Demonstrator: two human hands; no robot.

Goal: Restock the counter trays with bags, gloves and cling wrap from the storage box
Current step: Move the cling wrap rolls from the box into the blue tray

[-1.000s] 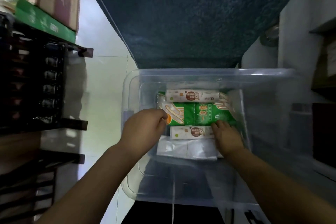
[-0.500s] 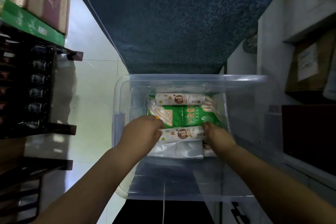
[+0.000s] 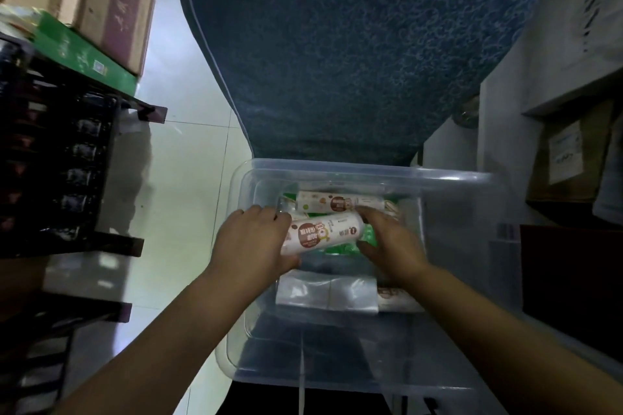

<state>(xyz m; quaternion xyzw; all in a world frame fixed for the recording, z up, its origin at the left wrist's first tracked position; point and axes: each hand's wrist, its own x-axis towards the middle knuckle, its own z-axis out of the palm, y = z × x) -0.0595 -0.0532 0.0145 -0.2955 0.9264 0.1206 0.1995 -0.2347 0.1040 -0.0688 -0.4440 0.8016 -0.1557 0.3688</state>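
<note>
A clear plastic storage box [image 3: 451, 175] stands on the floor below me. Both hands are inside it. My left hand [image 3: 251, 242] grips the left end of a white cling wrap roll [image 3: 323, 234] lifted above the other items. My right hand [image 3: 391, 241] holds the roll's right end, fingers curled round it. A second white roll [image 3: 340, 204] lies at the far side of the box. Green packs [image 3: 369, 236] show beneath the lifted roll. Clear folded bags [image 3: 325, 291] lie nearer to me, with another printed pack [image 3: 397, 298] at their right.
A blue textured mat [image 3: 354, 44] lies on the floor beyond the box. A dark rack [image 3: 67, 162] with cardboard cartons [image 3: 101, 0] on top stands at the left. White cabinets and a cardboard box [image 3: 569, 152] are at the right. Pale floor tiles [image 3: 182, 212] lie between rack and box.
Both hands closed on the near cling wrap roll and raised it off the green packs. The camera tilted, so the box sits lower in view.
</note>
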